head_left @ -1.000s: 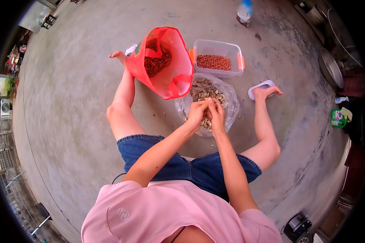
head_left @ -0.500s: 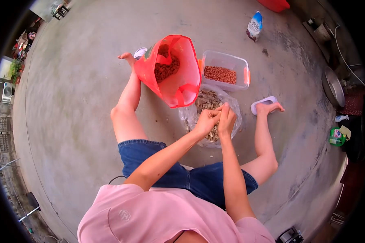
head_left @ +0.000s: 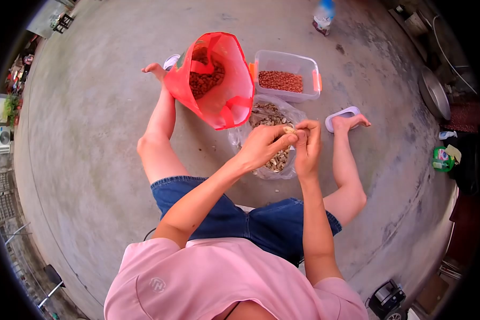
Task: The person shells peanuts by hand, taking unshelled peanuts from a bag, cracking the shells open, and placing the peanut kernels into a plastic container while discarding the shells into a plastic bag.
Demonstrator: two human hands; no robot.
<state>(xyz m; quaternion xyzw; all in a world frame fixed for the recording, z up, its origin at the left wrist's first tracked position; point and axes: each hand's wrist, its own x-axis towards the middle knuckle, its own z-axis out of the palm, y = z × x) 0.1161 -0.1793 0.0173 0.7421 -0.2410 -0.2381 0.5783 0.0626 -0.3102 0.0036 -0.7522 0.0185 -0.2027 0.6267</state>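
Observation:
Over the clear plastic bag of shells (head_left: 272,114), my left hand (head_left: 265,145) pinches a pale peanut shell (head_left: 288,129) between thumb and fingers. My right hand (head_left: 308,144) is closed beside it, fingertips bent to the thumb at the shell's right side; anything inside is too small to make out. A red bag (head_left: 234,80) leans open above my left hand, with unshelled peanuts (head_left: 205,80) inside. To its right, a clear plastic box (head_left: 298,61) holds reddish shelled peanuts (head_left: 280,81).
A bottle with a blue top (head_left: 323,18) stands on the concrete floor (head_left: 101,117) beyond the box. At the right are a metal basin (head_left: 434,92) and a green container (head_left: 441,158). My bent legs flank the bags, with a slipper (head_left: 342,118) under my right foot.
My hands have moved slightly apart, and the pale shell now shows between them. The whole view has shifted, with the bags and box higher in the picture than half a second ago.

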